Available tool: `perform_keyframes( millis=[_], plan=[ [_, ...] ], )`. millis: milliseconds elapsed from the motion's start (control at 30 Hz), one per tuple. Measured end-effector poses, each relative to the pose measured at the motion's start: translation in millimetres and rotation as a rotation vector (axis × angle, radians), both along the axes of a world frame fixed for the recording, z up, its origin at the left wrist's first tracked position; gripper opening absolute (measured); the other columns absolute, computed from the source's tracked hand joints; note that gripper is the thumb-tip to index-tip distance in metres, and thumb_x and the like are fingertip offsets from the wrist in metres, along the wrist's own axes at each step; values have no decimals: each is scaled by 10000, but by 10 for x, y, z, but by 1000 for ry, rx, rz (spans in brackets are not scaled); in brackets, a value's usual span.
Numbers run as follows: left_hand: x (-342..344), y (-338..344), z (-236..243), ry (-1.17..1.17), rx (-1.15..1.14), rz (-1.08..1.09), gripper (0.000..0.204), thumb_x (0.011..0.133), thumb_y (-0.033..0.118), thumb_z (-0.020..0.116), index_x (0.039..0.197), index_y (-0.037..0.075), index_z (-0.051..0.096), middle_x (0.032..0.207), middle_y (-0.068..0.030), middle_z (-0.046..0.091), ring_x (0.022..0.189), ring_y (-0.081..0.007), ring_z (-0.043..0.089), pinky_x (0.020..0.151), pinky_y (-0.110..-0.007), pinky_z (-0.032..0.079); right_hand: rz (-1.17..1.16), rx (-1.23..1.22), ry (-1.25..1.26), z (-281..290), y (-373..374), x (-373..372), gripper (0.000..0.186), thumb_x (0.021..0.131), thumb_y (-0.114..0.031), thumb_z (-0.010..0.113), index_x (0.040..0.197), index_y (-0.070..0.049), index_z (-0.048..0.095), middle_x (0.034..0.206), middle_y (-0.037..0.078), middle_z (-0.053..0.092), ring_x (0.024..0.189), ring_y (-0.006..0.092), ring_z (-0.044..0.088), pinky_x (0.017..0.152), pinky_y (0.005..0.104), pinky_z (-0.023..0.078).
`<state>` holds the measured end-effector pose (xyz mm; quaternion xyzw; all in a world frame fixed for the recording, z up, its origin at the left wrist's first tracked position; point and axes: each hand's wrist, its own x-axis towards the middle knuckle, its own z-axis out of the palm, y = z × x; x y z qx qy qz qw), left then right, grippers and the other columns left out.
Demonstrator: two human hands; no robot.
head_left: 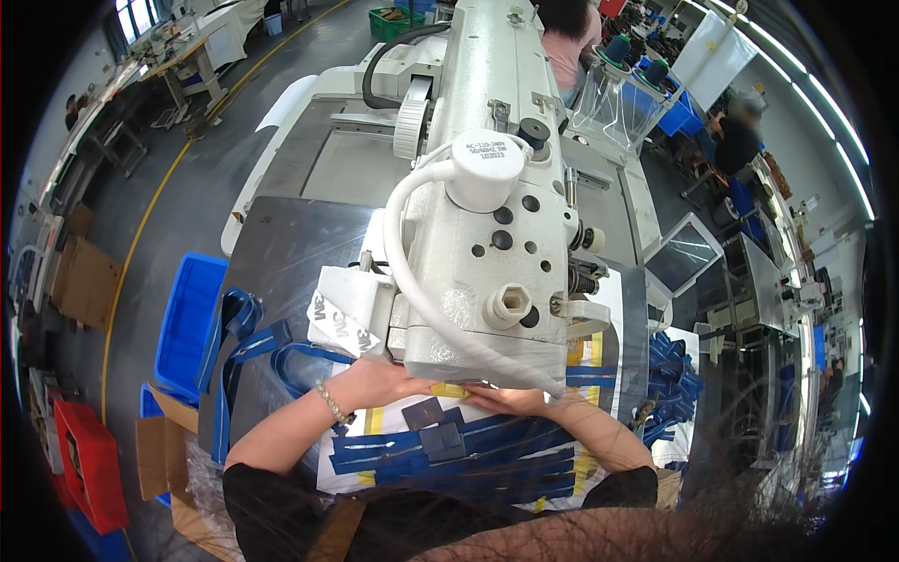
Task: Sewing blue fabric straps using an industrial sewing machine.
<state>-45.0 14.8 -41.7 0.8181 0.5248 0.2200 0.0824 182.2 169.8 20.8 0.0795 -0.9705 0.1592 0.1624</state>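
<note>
Straps (524, 442) lie bodyward of the fingers, long axis running left-right, right hand (513, 401) nearer than left hand (379, 383). Fingertips sit by machine (459, 267) front edge, partly hidden; grip, cannot tell.

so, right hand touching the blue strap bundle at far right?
Apart. The head view shows grey plate between the right hand and the blue strap bundle.
</note>
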Motion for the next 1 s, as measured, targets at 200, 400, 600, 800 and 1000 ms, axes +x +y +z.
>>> perform_keyframes(
  millis=[200,400,600,800,1000],
  plan=[
    [-10,-37,-216,-27,-200,-10,292,951,293,399,1213,360,509,789,-77,641,625,-276,656,504,-388,516,153,-277,-128,-195,124,3,337,786,-198,620,1106,-92,600,1114,92,611,1022,279,582,884,394,459],
    [-10,-17,-229,-28,-173,1,308,964,269,376,1241,353,482,702,-96,629,642,-289,660,527,-409,525,123,-110,-63,-153,122,-65,384,763,-163,581,1140,-97,590,1156,83,604,1076,263,568,901,399,450],
    [-20,28,-233,77,-176,-53,295,965,274,376,1239,301,481,861,-98,651,689,-289,663,543,-397,538,24,105,-96,-189,90,233,397,710,-236,640,1106,-216,615,1169,35,600,1144,219,529,927,442,370],
    [11,-7,-150,-15,-89,-17,263,960,271,389,1198,266,502,979,-29,648,695,-240,667,513,-342,531,-227,172,-166,8,-20,432,348,619,-194,710,959,-223,643,1035,-22,619,981,180,558,894,379,374],
    [-13,9,-375,-138,-99,-66,244,954,265,401,1163,260,527,890,-6,635,660,-220,659,412,-349,491,-308,2,-108,7,-108,485,262,666,-139,692,920,-176,644,979,22,626,1013,214,569,936,391,399]
  ],
)
